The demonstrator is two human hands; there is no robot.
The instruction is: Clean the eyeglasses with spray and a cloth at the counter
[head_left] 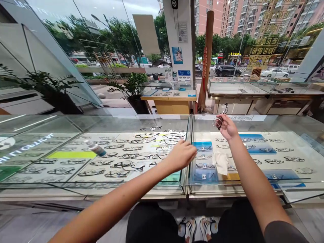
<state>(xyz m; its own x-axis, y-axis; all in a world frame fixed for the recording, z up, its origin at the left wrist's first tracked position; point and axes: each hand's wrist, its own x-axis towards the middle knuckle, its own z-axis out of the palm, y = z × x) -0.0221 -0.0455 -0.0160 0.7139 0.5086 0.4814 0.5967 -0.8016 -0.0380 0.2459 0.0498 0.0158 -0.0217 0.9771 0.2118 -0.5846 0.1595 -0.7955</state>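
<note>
My right hand is raised over the right part of the glass counter, its fingers closed on a pair of eyeglasses with thin dark frames. The glasses are held up on edge, and one lens shows to the left of the fingers. Near the joint between two glass cases, my left hand hovers with its fingers curled in; whatever may be inside it is hidden. A crumpled pale cloth lies on the glass, between my two forearms. Farther left is a small white spray bottle with a blue-grey label.
The glass display counter runs across in front of me, with rows of eyeglasses under its top. Beyond it stand a smaller showcase, a potted plant, a wooden post and large street windows.
</note>
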